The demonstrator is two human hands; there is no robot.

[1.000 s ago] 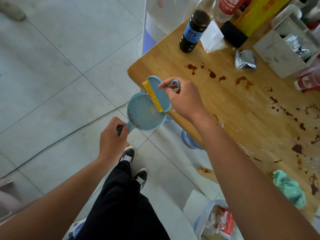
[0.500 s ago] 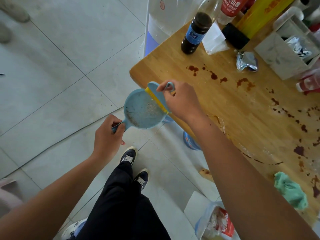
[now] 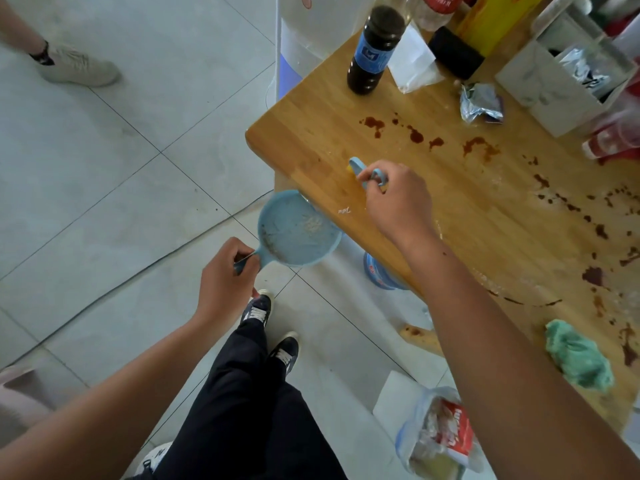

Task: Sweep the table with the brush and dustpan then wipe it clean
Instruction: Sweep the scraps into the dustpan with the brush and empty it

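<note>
My left hand (image 3: pixel 225 275) grips the handle of a round blue dustpan (image 3: pixel 294 230), held just below the wooden table's (image 3: pixel 311 133) near edge, with crumbs inside. My right hand (image 3: pixel 394 199) grips the blue brush (image 3: pixel 363 171) by its looped handle, over the tabletop a little in from the edge; the yellow bristles barely show. A small white scrap (image 3: pixel 344 210) lies on the table between brush and dustpan. Dark red-brown stains (image 3: pixel 415 135) spatter the wood. A crumpled green cloth (image 3: pixel 578 356) lies at the table's right near edge.
A dark bottle (image 3: pixel 375 50), white paper, a crumpled foil wrapper (image 3: pixel 479 102) and a white box (image 3: pixel 568 74) crowd the far end. On the floor are a blue tub (image 3: pixel 381 271), a plastic bag of rubbish (image 3: pixel 440 434) and another person's shoe (image 3: pixel 78 65).
The right hand has carried the brush from the dustpan's rim back over the tabletop. The dustpan stays at the table edge in the left hand.
</note>
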